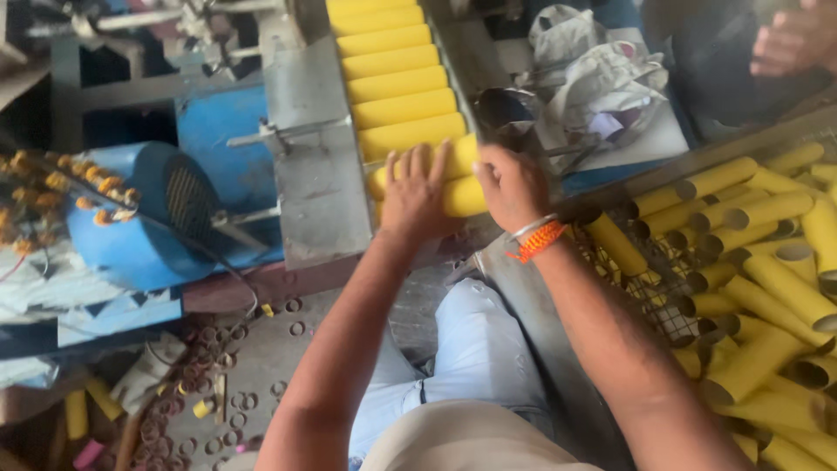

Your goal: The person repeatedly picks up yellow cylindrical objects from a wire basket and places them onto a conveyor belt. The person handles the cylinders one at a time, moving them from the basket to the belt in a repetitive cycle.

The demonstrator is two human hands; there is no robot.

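While both hands press nearest yellow cardboard tube (462,197), long axis left-right: left hand (416,194) flat, fingers spread on top; right hand (513,185) fingers curled round right end.

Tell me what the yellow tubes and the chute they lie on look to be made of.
Yellow tubes: probably cardboard or paper, matte; the loose tubes show hollow ends with thin brownish walls. Chute: seemingly sheet metal, dull grey, flat and scuffed. Both hands, left hand and right hand, rest on the nearest tubes.

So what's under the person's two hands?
Yellow tubes lying in a row on a metal chute. The left hand and right hand cover the nearest tubes' middles, so only their ends show.
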